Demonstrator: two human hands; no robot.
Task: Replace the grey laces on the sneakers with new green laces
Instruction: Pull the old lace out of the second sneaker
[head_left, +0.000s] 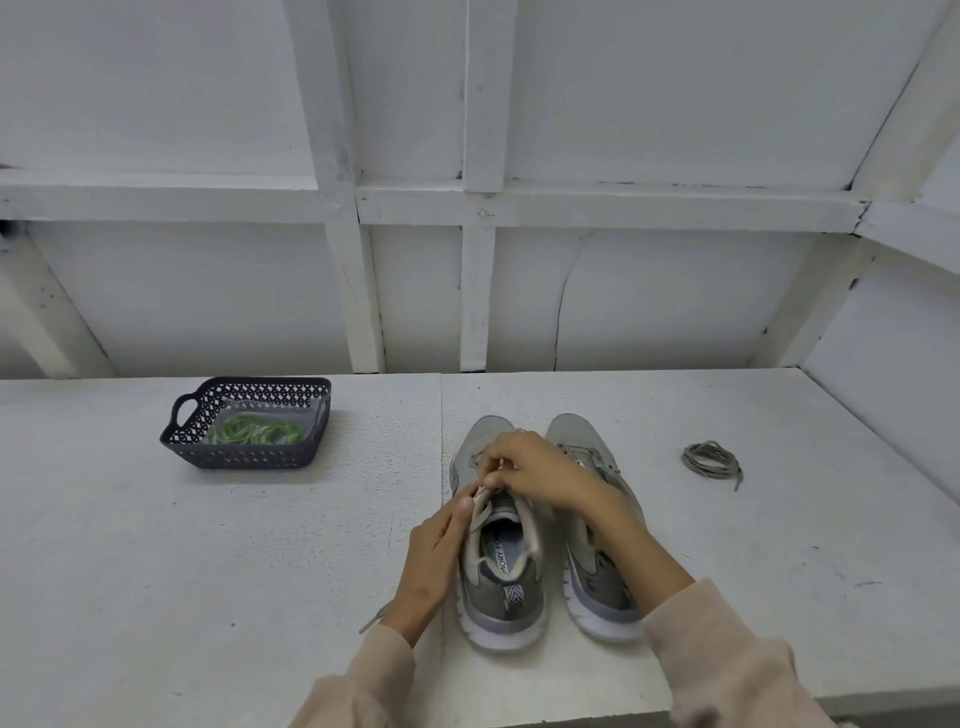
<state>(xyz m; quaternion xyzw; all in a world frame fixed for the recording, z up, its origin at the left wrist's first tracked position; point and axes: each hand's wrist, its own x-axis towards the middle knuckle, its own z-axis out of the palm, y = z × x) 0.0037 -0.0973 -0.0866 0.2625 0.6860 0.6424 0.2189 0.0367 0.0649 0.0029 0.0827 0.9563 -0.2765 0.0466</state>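
Two grey sneakers stand side by side on the white table, toes pointing away. My left hand (434, 558) holds the left sneaker (501, 582) at the left edge of its opening. My right hand (524, 465) reaches across over its tongue and pinches the grey lace (480, 512) near the upper eyelets. One end of that lace (375, 618) trails on the table beside my left wrist. My right forearm partly covers the right sneaker (597, 577). A coiled grey lace (710, 460) lies loose at the right. Green laces (254, 431) in a clear bag sit in a dark basket (244, 457).
The basket stands at the back left of the table (208, 571). A white panelled wall (467, 291) rises right behind the table, and a side wall closes in on the right. The table's front edge runs just below the sneakers' heels.
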